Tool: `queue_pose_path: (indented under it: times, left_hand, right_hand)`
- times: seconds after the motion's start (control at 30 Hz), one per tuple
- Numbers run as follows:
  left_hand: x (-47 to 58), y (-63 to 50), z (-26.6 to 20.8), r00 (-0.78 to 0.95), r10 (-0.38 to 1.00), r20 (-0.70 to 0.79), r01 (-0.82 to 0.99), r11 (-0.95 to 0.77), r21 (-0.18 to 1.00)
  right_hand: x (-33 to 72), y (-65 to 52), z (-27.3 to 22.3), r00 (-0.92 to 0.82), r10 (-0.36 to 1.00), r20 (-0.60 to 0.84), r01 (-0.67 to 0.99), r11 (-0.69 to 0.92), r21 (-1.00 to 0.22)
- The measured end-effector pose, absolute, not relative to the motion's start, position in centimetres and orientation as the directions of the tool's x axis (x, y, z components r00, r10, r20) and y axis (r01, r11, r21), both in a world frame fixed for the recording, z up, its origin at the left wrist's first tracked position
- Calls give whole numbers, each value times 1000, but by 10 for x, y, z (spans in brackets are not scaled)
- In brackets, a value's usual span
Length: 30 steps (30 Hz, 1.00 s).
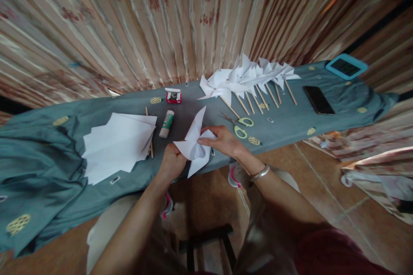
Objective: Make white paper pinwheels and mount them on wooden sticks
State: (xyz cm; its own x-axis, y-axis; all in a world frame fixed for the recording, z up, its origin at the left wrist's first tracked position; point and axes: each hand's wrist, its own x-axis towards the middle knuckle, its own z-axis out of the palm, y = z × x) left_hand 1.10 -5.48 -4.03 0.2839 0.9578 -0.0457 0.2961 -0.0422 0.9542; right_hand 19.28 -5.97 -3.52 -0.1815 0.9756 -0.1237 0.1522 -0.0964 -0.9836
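Observation:
A white paper pinwheel (195,148) is held between my two hands over the table's near edge. My left hand (173,161) is closed at its left side, fingers partly hidden behind the paper. With thumb and fingers, my right hand (222,139) pinches the pinwheel's right blade. No stick shows on this pinwheel. Green-handled scissors (240,129) lie just beyond my right hand. A glue stick (167,123) rests beyond my left hand, beside a stack of white paper sheets (118,146).
Several finished pinwheels (222,81) on wooden sticks lie in an overlapping row at the back. A small red box (174,96) stands open. To the right are a black phone (318,100) and a blue-framed device (346,67). A curtain (180,25) hangs behind the cloth-covered table (129,103).

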Motion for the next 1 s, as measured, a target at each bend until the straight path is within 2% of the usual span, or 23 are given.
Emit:
queue_pose_path:
  times: [0.23,0.4,0.53,0.6,0.8,1.0]
  left_hand:
    - [7,-58,-45,306,952,12,329,-118,937]
    - [2,-64,-39,351,934,69,334,-194,922]
    - [-1,-70,-23,451,874,184,293,-339,894]
    - [-1,-72,-16,446,868,221,309,-381,871]
    - [-3,-78,-14,485,820,304,370,-507,778]
    - [-5,-82,-12,518,776,359,432,-600,673]
  right_hand:
    - [191,-63,-32,-175,977,-120,182,-88,-979]
    - [188,-71,-24,-182,983,-26,238,19,-971]
    - [187,-82,-13,-216,976,19,325,90,-941]
    - [188,-86,-9,-230,972,46,360,128,-924]
    - [191,-94,-5,-289,929,234,455,348,-820]
    - [196,-102,-5,-352,870,345,569,491,-660]
